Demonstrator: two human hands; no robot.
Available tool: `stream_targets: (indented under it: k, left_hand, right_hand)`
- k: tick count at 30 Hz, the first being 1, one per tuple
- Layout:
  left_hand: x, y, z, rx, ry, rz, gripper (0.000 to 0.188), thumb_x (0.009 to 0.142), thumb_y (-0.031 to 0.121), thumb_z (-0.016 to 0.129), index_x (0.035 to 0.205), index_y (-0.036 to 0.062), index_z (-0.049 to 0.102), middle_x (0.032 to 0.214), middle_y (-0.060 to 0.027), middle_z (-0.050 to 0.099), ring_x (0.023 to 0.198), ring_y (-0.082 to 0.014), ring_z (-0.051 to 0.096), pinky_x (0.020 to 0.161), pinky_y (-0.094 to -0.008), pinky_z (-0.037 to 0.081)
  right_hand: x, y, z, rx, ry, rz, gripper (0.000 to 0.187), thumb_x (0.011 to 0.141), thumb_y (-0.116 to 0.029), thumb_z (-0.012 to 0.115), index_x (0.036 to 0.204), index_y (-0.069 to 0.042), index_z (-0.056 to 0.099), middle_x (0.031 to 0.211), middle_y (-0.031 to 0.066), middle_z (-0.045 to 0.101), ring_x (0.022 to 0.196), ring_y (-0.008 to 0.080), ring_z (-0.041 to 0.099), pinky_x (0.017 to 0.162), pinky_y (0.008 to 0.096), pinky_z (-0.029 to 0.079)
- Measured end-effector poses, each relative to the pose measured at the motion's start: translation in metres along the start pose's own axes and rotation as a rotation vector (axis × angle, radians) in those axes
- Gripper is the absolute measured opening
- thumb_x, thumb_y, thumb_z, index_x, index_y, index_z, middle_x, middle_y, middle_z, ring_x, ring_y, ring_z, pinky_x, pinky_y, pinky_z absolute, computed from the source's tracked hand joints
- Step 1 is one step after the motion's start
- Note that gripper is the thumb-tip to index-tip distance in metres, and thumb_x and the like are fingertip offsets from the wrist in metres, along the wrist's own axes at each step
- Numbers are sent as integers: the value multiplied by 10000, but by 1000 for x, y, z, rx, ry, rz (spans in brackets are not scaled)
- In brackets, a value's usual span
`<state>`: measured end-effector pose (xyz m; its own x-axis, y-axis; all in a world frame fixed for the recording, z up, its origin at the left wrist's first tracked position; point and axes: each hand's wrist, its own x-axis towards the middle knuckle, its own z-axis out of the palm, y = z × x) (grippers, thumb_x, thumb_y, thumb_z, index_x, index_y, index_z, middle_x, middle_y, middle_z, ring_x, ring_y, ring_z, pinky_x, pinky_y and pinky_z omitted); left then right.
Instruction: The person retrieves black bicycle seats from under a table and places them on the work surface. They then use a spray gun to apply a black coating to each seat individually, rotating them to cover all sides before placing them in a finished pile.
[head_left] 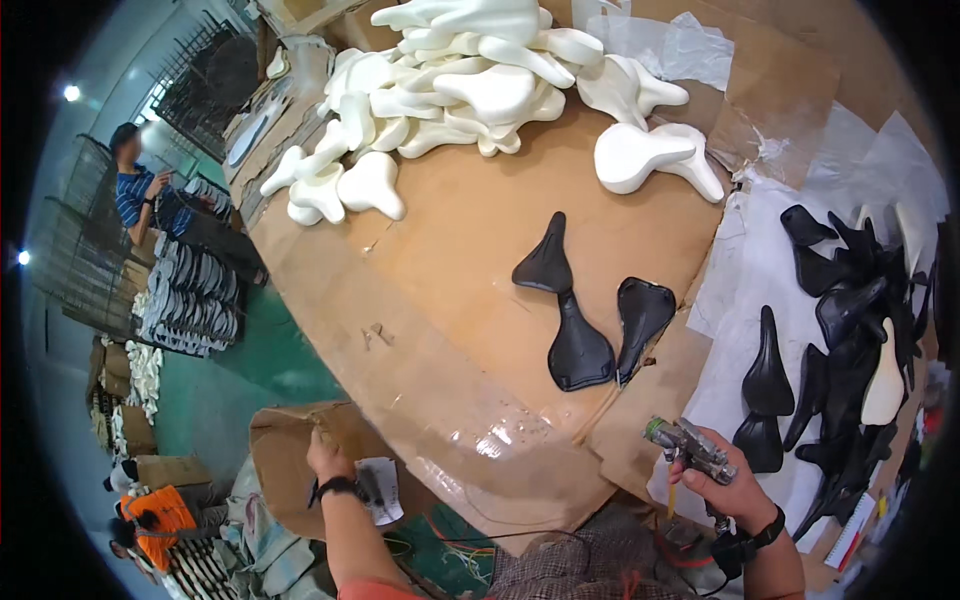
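Observation:
My right hand (730, 485) is wrapped round a metal spray gun (695, 448) with a green end, held over the table's near right edge. At the lower left, my left hand (328, 455) grips the rim of a brown cardboard box (280, 465) beside the table. Closest to the spray gun on the table are a black bicycle saddle piece (645, 315), a second black saddle piece (580, 345) and a third (545, 262) touching it. Farther back, white saddle-shaped foam pads (490, 95) form a large heap.
Brown cardboard covers the table (450, 260). White sheeting (720, 300) on the right bears a pile of black saddle pieces (850, 310) with a cream one (885, 385). A person in a striped shirt (150, 200) stands left near stacked saddles (190, 300); someone in orange (160, 520) is lower left.

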<state>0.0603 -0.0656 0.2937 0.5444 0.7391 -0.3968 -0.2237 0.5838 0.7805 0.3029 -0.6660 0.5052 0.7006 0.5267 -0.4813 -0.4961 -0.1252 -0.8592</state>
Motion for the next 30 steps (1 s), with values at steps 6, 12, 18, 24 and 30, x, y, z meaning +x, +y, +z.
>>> stream_targets:
  k: [6,12,18,24,30]
  left_hand:
    - [111,-189,285,554,-67,-152,94,799,145,552,759,62,531,655,-14,504,553,-115,462,501,-253,364]
    - [134,-289,394,573,-80,-470,164,860,132,537,899,-26,553,832,-130,589,665,-241,561,578,-356,472]
    - [105,-261,364,181,-143,-553,213,881,76,450,1050,-39,513,993,-154,603,907,-283,601,745,-418,531]
    - [6,-191,308,162,-67,-493,89,808,52,501,877,94,537,834,-36,602,749,-171,571,694,-335,432]
    - [-34,-174,242,349,-30,-461,119,805,109,584,909,155,548,806,26,585,753,-143,529,744,-334,367]
  right_hand:
    - [5,-23,-2,-46,79,-21,575,833,-152,641,1300,35,362,974,94,594,913,160,583,825,308,471]
    - [5,-44,4,-78,175,-84,653,799,-208,677,1309,36,351,985,120,595,940,206,591,842,339,463]
    - [13,-35,13,-25,143,-110,606,802,-189,664,1287,39,381,942,94,596,889,173,589,813,320,470]
    - [19,-35,35,17,97,-91,553,810,-182,650,1257,36,407,895,79,593,806,147,587,745,288,486]
    - [11,-56,61,74,159,-243,507,812,-195,657,1198,35,422,828,66,588,773,155,591,708,296,498]
